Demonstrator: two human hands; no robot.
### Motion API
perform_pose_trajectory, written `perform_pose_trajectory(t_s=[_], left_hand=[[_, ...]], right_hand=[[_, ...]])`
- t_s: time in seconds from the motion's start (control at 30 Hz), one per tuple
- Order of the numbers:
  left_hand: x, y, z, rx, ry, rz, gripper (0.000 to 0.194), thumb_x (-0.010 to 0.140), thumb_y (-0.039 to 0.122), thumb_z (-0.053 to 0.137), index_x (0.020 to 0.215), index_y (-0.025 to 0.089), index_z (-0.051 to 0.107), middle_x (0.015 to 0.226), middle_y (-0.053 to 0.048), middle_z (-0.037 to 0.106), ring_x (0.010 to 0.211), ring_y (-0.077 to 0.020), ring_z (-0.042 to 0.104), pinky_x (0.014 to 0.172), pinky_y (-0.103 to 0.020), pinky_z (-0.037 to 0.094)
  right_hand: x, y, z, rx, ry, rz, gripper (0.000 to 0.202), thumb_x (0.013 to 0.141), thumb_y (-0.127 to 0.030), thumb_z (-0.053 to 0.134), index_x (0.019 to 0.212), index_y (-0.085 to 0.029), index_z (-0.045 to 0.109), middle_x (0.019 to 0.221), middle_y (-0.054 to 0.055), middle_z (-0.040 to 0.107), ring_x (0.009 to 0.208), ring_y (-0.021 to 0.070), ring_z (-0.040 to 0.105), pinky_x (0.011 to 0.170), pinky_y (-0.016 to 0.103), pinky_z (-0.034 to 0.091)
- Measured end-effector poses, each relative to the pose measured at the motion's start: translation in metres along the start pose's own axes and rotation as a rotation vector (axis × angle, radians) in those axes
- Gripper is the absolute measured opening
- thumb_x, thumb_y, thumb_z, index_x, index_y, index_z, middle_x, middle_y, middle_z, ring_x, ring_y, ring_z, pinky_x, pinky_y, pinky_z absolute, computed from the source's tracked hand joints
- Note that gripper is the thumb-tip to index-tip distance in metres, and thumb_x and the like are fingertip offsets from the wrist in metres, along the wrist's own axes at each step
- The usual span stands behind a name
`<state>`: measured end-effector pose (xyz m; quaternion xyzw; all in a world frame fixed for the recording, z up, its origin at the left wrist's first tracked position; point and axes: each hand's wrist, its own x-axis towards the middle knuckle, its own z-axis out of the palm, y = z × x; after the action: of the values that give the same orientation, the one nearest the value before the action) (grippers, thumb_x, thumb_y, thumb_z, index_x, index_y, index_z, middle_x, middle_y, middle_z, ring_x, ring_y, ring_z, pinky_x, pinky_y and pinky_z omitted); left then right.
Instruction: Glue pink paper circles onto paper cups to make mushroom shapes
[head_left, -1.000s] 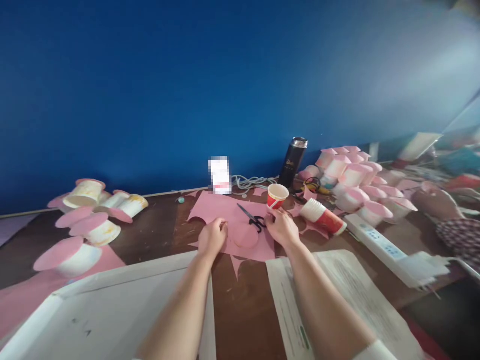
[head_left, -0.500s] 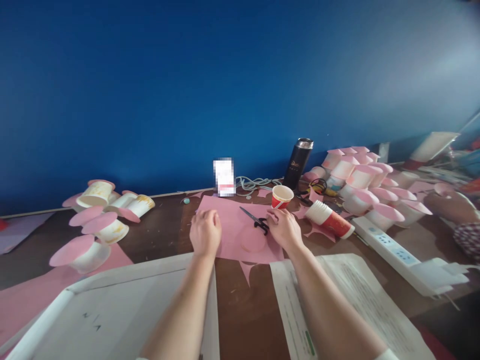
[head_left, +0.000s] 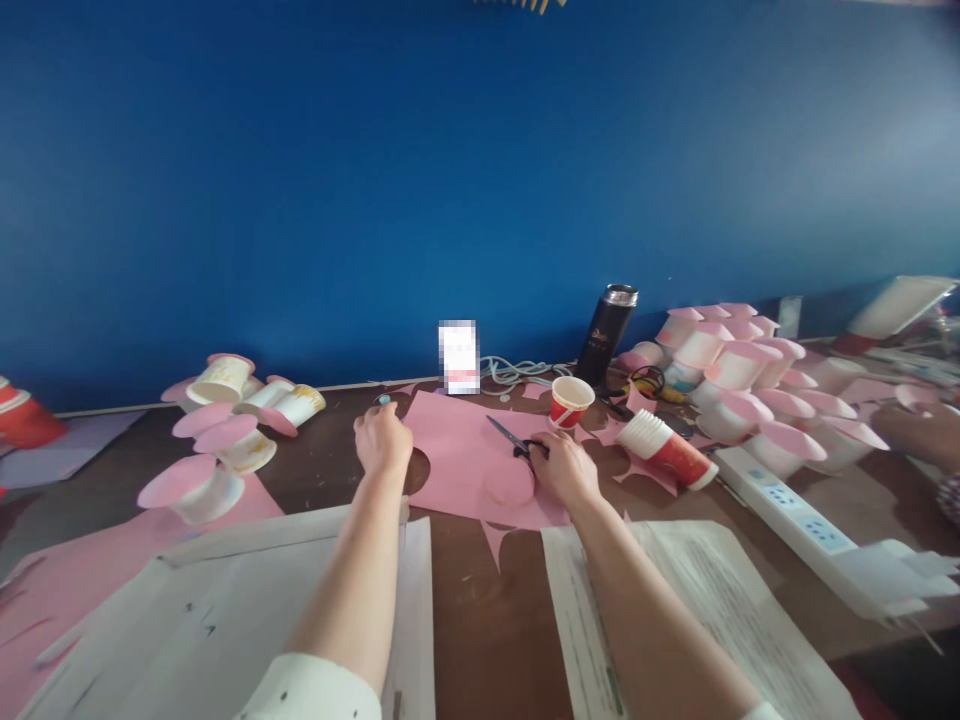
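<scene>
Person's two hands well apart over a dark brown wooden desk (head_left: 472, 620). Right hand (head_left: 564, 468) at the black handles of metal-bladed scissors (head_left: 511, 438), fingers on them; cannot tell whether the grip is closed. Scissors lie on a pink paper sheet (head_left: 457, 440), blades angled toward the blue wall (head_left: 337, 180). Left hand (head_left: 384, 440) loosely curled beyond the sheet's left edge, by a small teal round object (head_left: 385, 400); cannot tell if anything is held. Pink paper circle (head_left: 510, 482) on the sheet, near the right hand. Red-and-white paper cup (head_left: 571, 402) upright just beyond that hand; to its right, a nested stack of red-and-white paper cups (head_left: 667, 450) on its side.
</scene>
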<state>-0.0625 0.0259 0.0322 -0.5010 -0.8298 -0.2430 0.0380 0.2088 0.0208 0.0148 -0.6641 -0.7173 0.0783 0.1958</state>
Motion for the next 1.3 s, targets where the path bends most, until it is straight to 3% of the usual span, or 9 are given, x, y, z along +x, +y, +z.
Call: perform_pose_trajectory(t_s=[0.13, 0.23, 0.53, 0.7, 0.93, 1.03, 1.13, 1.23, 1.3], left_hand=[[0.027, -0.004, -0.002, 0.054, -0.266, -0.051, 0.041, 0.081, 0.027, 0.048, 0.119, 0.018, 0.062, 0.120, -0.015, 0.062, 0.112, -0.0340, 0.054, 0.087, -0.040, 0.045], [0.037, -0.006, 0.003, 0.045, -0.369, -0.032, 0.037, 0.081, 0.032, 0.050, 0.112, 0.021, 0.066, 0.115, -0.014, 0.066, 0.107, -0.0327, 0.059, 0.082, -0.039, 0.047], [0.040, 0.000, 0.005, 0.039, -0.411, 0.068, 0.034, 0.080, 0.042, 0.049, 0.098, 0.023, 0.070, 0.105, -0.014, 0.069, 0.095, -0.0306, 0.065, 0.075, -0.037, 0.049], [0.042, 0.003, 0.010, 0.070, -0.428, 0.069, 0.030, 0.074, 0.028, 0.056, 0.099, 0.020, 0.070, 0.099, -0.017, 0.070, 0.088, -0.0294, 0.067, 0.071, -0.035, 0.049], [0.037, -0.022, -0.008, 0.178, -0.359, 0.012, 0.026, 0.073, 0.025, 0.058, 0.095, 0.014, 0.069, 0.101, -0.021, 0.067, 0.096, -0.0308, 0.064, 0.079, -0.037, 0.048], [0.031, -0.041, -0.026, 0.234, -0.292, -0.018, 0.029, 0.076, 0.025, 0.056, 0.099, 0.013, 0.068, 0.108, -0.022, 0.063, 0.097, -0.0323, 0.063, 0.080, -0.039, 0.048], [0.019, -0.054, -0.045, 0.258, -0.142, -0.010, 0.027, 0.078, 0.026, 0.055, 0.099, 0.014, 0.068, 0.102, -0.019, 0.063, 0.093, -0.0316, 0.063, 0.078, -0.039, 0.049], [-0.002, -0.046, -0.060, 0.075, 0.012, 0.021, 0.029, 0.080, 0.032, 0.056, 0.103, 0.017, 0.067, 0.100, -0.015, 0.065, 0.093, -0.0294, 0.063, 0.080, -0.038, 0.048], [-0.021, -0.029, -0.064, -0.179, -0.050, 0.039, 0.032, 0.079, 0.038, 0.058, 0.103, 0.020, 0.067, 0.096, -0.010, 0.068, 0.089, -0.0265, 0.064, 0.078, -0.036, 0.049]], right_hand=[[0.000, -0.001, -0.001, -0.007, -0.007, 0.026, 0.030, 0.085, -0.032, 0.044, 0.105, -0.027, 0.066, 0.107, 0.005, 0.065, 0.092, 0.0223, 0.059, 0.070, 0.030, 0.039], [-0.001, -0.002, -0.002, -0.031, -0.005, 0.011, 0.030, 0.086, -0.033, 0.043, 0.104, -0.027, 0.066, 0.106, 0.006, 0.065, 0.091, 0.0224, 0.059, 0.068, 0.030, 0.038], [-0.002, -0.004, 0.000, -0.077, 0.004, 0.000, 0.029, 0.085, -0.034, 0.045, 0.103, -0.027, 0.067, 0.105, 0.007, 0.064, 0.093, 0.0242, 0.058, 0.071, 0.033, 0.039], [-0.002, -0.004, 0.001, -0.084, 0.002, 0.002, 0.030, 0.086, -0.034, 0.044, 0.104, -0.027, 0.067, 0.107, 0.008, 0.063, 0.093, 0.0250, 0.058, 0.071, 0.034, 0.040], [-0.002, -0.003, 0.004, -0.089, 0.018, 0.004, 0.031, 0.085, -0.033, 0.044, 0.104, -0.027, 0.067, 0.111, 0.008, 0.062, 0.094, 0.0248, 0.058, 0.074, 0.034, 0.039], [-0.002, -0.003, 0.003, -0.092, 0.019, 0.004, 0.030, 0.085, -0.032, 0.044, 0.103, -0.027, 0.067, 0.109, 0.007, 0.063, 0.093, 0.0247, 0.059, 0.073, 0.034, 0.040], [-0.002, -0.004, 0.001, -0.069, 0.012, 0.009, 0.028, 0.085, -0.031, 0.046, 0.101, -0.026, 0.068, 0.107, 0.008, 0.064, 0.092, 0.0239, 0.059, 0.074, 0.034, 0.041], [-0.001, -0.006, -0.003, 0.042, 0.087, -0.006, 0.028, 0.084, -0.030, 0.047, 0.103, -0.025, 0.068, 0.109, 0.008, 0.064, 0.097, 0.0240, 0.058, 0.079, 0.034, 0.041], [-0.001, -0.010, -0.006, 0.237, 0.168, -0.054, 0.029, 0.085, -0.031, 0.047, 0.105, -0.024, 0.066, 0.111, 0.007, 0.064, 0.097, 0.0222, 0.058, 0.082, 0.034, 0.042]])
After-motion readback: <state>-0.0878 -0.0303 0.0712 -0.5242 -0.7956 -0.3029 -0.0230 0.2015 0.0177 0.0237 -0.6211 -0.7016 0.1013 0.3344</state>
